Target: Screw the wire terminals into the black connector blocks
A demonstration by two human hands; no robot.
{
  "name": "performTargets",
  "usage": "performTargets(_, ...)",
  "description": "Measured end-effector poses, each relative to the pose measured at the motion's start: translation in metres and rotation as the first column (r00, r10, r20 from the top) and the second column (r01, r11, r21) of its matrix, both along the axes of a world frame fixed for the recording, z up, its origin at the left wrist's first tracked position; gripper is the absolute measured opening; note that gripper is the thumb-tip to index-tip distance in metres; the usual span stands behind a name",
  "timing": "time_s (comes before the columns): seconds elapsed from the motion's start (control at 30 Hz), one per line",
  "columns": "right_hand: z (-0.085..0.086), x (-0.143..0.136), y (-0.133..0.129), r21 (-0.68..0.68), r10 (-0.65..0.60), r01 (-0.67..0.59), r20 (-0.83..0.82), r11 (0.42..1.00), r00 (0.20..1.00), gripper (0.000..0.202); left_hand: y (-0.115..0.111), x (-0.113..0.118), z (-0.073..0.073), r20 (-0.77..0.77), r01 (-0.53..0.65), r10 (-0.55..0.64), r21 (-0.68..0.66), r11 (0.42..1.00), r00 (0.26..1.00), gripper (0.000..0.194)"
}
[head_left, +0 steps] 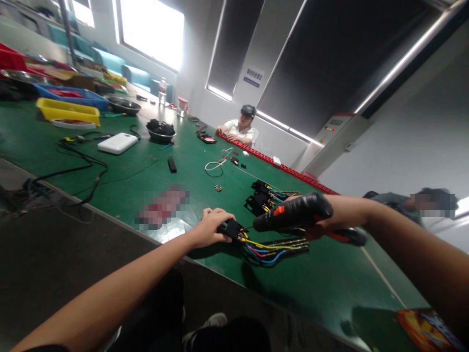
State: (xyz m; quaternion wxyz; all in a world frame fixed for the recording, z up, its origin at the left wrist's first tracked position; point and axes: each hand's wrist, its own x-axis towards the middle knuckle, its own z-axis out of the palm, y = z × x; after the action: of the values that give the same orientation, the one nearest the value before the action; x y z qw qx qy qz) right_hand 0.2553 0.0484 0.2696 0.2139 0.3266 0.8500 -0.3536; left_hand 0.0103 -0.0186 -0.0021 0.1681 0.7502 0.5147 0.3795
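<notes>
My left hand (pixel 213 227) grips a black part (pixel 231 228) at the near side of the green table. Yellow, red and blue wires (pixel 269 252) run from that part to the right. My right hand (pixel 318 229) is wrapped round a black power screwdriver with orange details (pixel 293 213). The tool lies level, its bit pointing left at the wired end of the black part; whether the tip touches a screw is too small to tell. Just behind the tool lie more black parts with wires (pixel 261 198).
Small brass pieces (pixel 218 188), a black bar (pixel 172 165), a white cable (pixel 214 166) and a bowl of black items (pixel 161 130) lie farther back on the green table (pixel 198 181). A yellow tray (pixel 68 111) stands far left. Beyond a red edging sits a person (pixel 240 128).
</notes>
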Motion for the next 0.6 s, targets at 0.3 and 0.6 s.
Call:
performTargets(0.3, 0.004, -0.021, -0.010, -0.022, -0.012, 0.011, -0.011, 1.000, 1.000, 0.062, 0.002, -0.001, -0.003, 0.015, -0.002, 0.001, 0.022, 1.000, 1.000, 0.045)
performTargets(0.6, 0.002, -0.011, -0.007, -0.008, -0.015, 0.015, 0.005, 1.000, 1.000, 0.059, 0.002, 0.000, -0.003, 0.007, -0.024, 0.024, 0.012, 1.000, 1.000, 0.046)
